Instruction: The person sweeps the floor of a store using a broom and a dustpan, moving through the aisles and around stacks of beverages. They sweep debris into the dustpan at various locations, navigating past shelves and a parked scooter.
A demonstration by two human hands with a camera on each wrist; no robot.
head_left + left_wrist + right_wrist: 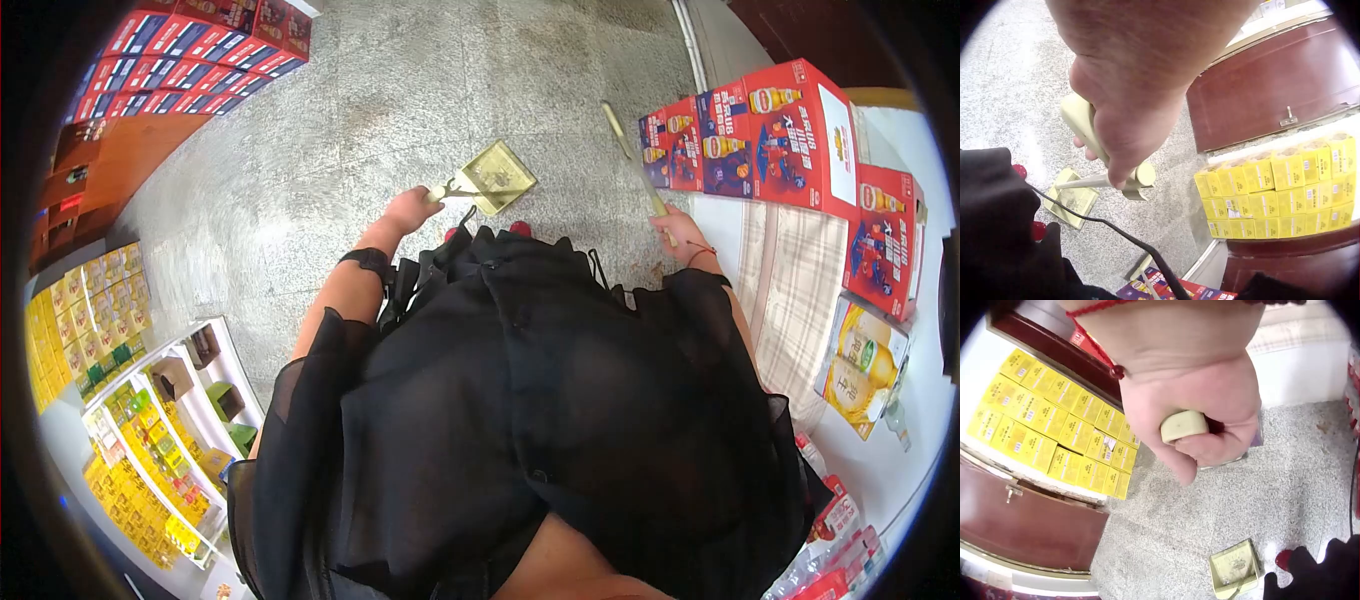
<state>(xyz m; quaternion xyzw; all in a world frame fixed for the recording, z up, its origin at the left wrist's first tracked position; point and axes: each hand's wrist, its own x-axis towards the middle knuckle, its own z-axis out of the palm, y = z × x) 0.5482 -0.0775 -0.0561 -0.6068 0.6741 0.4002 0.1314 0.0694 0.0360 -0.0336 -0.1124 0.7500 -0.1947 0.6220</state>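
My left hand (410, 208) grips the pale yellow handle (1080, 120) of a long-handled dustpan (493, 172). The pan lies low over the floor ahead of my feet, its open side facing up with some dark bits of debris inside. On the right, my right hand (683, 232) holds a matching pale stick, the handle of a broom (655, 190). The handle's rounded top (1180, 427) pokes out of that fist in the right wrist view. The broom's narrow head (616, 128) extends forward beside the red boxes, seen nearly edge-on.
Red and blue beer cartons (770, 140) stand at the right, with another stack (190, 60) at far left. Yellow boxes (1279, 194) are piled by a brown wooden door (1266, 87). A shelf of packaged goods (160, 440) is on my left. The floor (400, 90) is speckled grey.
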